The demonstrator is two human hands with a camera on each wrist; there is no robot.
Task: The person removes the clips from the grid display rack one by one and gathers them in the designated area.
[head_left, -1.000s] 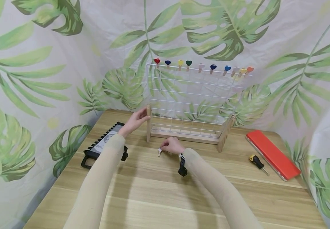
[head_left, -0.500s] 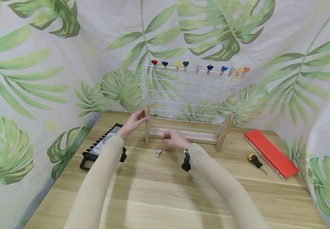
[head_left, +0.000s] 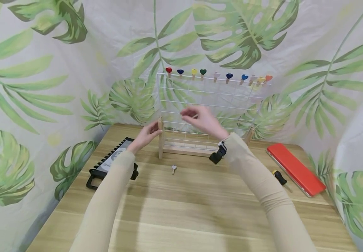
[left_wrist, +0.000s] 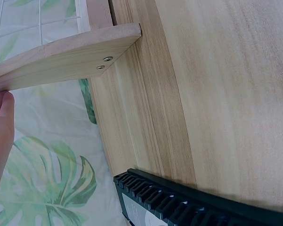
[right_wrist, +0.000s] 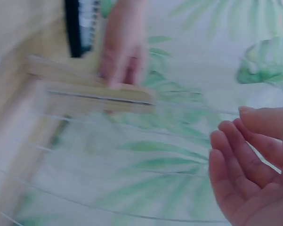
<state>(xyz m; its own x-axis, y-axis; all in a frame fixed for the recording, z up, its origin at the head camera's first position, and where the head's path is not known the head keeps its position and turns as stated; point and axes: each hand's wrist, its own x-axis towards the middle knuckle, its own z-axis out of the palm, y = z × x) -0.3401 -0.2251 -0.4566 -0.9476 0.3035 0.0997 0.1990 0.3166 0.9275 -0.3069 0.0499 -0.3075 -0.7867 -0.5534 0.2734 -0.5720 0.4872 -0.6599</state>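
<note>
A white wire grid rack (head_left: 213,91) with wooden legs stands upright on the table. Its left wooden post (left_wrist: 70,59) is held at the outer side by my left hand (head_left: 145,136), fingertips right on the wood. My right hand (head_left: 203,119) is raised in front of the grid, fingers loosely curved; in the right wrist view nothing shows between the thumb and fingers (right_wrist: 235,155). Several small heart-topped pegs (head_left: 203,72) in different colours line the rack's top wire. One white heart peg (head_left: 173,169) lies on the table before the rack.
On the left lies a black-edged case (head_left: 113,157) with a grey label and a handle. A red flat box (head_left: 295,169) lies at the right, with a yellow-and-black screwdriver (head_left: 280,177) beside it. Leaf-patterned cloth (head_left: 96,63) hangs behind the wooden table (head_left: 181,217).
My right hand has let go of the white heart peg on the table and risen up and to the right, in front of the grid. My left hand stays at the post.
</note>
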